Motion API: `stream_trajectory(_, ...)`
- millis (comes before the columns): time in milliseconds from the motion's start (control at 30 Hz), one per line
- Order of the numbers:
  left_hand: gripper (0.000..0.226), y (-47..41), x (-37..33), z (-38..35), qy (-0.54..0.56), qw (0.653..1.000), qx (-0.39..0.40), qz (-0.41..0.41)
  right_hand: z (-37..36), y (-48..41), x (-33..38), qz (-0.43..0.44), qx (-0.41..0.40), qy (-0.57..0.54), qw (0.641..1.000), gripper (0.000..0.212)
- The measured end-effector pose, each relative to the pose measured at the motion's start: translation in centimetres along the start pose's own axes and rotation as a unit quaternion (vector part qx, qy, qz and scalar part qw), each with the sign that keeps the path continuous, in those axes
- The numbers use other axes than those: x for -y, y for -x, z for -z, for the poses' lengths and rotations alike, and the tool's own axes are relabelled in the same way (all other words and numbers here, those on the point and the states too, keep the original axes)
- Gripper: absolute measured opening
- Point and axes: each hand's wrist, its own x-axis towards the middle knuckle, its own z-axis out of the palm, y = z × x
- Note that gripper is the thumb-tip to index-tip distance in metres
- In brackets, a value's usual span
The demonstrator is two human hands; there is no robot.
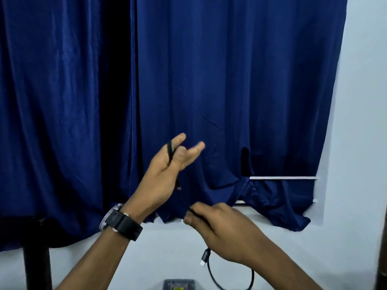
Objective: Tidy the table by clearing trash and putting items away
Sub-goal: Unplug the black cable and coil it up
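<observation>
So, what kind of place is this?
Probably a room in a home, by a window: blue curtains hang over an opening in a plain white wall, and the left hand and right hand hold a black charging cable.

Deep blue curtains [230,80] fill almost the whole view here, satin-sheened and hanging in long folds, with a black gap [117,101] showing between two panels left of centre. Over on the right, pale wall [360,122], evenly lit. The hem bunches up at lower right, caught over a thin white rail [282,178] above a white ledge [272,215]. Down at bottom left, a dark upright post [36,266] stands against the wall.
</observation>
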Motion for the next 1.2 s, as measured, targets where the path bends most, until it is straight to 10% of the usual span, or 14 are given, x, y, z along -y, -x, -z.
stream_trajectory(133, 0.063, 1.3, 0.8, 0.8, -0.204, 0.968, 0.117, 0.083, 2.4, 0.0, 0.0, 0.006, -0.067, 0.049, 0.997, 0.026)
stream_trajectory(267, 0.096, 2.8, 0.6, 0.1, -0.103, 0.971, 0.167, 0.136, 4.5, -1.3, -1.2, -0.013, -0.189, -0.030, 0.982, 0.025)
stream_trajectory(433, 0.065, 2.6, -0.8, -0.6, 0.194, 0.942, 0.202, 0.185, 4.1, -2.8, -2.0, -0.066, -0.206, -0.132, 0.967, 0.029)
stream_trajectory(667, 0.053, 1.3, -1.4, -0.5, 0.375, 0.918, 0.073, 0.105, 1.0, -1.3, -2.0, -0.079, -0.012, -0.090, 0.993, 0.015)
stream_trajectory(800, 0.039, 0.9, 0.1, -0.2, 0.250, 0.965, -0.003, 0.081, 0.8, -0.1, -0.3, -0.055, 0.061, -0.043, 0.996, 0.014)
stream_trajectory(967, 0.034, 2.1, 2.2, -0.6, -0.164, 0.985, 0.038, -0.024, 2.9, -0.3, 0.8, -0.045, 0.062, 0.002, 0.997, 0.016)
stream_trajectory(1200, 0.057, 2.7, 2.1, -0.5, -0.253, 0.960, 0.122, -0.002, 5.9, -0.1, -0.5, -0.052, 0.053, -0.345, 0.936, 0.040)
